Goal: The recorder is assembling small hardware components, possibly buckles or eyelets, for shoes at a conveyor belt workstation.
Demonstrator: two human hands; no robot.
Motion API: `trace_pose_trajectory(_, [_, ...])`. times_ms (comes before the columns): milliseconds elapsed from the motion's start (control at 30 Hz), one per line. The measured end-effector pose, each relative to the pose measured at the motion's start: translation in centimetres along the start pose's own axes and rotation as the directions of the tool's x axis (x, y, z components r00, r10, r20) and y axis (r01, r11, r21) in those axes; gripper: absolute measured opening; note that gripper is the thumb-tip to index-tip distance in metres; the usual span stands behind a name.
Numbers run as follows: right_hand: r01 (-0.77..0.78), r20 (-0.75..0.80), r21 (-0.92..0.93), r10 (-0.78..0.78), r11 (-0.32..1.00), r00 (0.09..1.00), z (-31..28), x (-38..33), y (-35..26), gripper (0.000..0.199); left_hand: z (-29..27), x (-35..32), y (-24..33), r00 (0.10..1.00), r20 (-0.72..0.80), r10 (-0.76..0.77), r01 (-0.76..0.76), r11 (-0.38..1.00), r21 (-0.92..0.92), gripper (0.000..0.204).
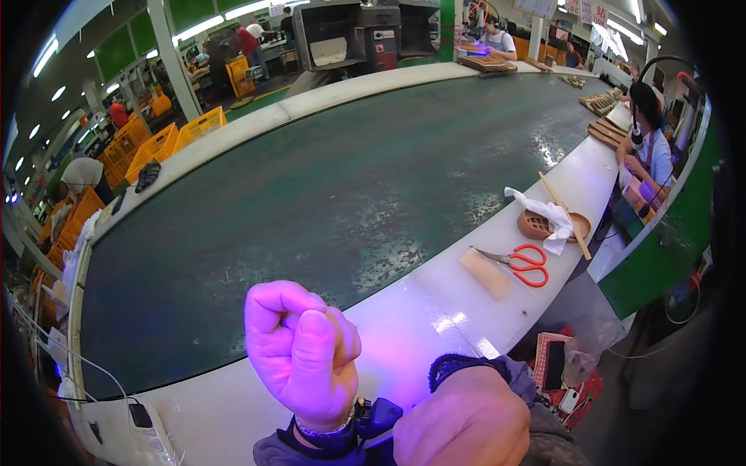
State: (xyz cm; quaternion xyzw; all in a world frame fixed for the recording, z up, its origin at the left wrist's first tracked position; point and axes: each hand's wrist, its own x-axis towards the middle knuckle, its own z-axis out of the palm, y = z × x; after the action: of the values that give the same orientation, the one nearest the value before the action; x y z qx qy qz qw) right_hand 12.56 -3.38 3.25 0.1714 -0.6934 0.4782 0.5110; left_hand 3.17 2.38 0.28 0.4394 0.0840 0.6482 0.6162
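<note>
My left hand [301,349], lit purple, is raised over the near edge of the bench with its fingers curled in and its thumb against them. What it holds, if anything, is hidden. A beaded bracelet [326,429] and a dark cuff circle that wrist. Beside it, lower and to the right, my right hand [465,419] shows its back; its fingers are out of sight. Right of my hands, red-handled scissors [528,266] lie by a pale tan block [485,273]. Beyond them sits a brown woven bowl [535,225] with white tissue [550,221] and a wooden stick [565,215] across it.
A wide dark green conveyor belt [311,202] runs beyond the white ledge [420,311]. A power strip [151,427] lies at lower left. Yellow crates [155,151] line the far left side. At the right, a co-worker [653,147] sits near wooden pieces [608,132].
</note>
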Motion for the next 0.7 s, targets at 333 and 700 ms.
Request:
trace_pose_trajectory(333, [-0.014,-0.049,0.0,0.014,1.0,0.999,0.13,0.13,0.06,0.026,-0.17,0.1,-0.04,1.0,-0.002,0.004,-0.004,1.0,-0.023,0.019])
trace_pose_trajectory(700, [-0.123,-0.041,0.029,0.124,0.992,0.991,0.27,-0.41,-0.77,0.023,-0.17,0.13,-0.57,0.994,0.087,0.07,-0.074,0.996,0.048,0.014])
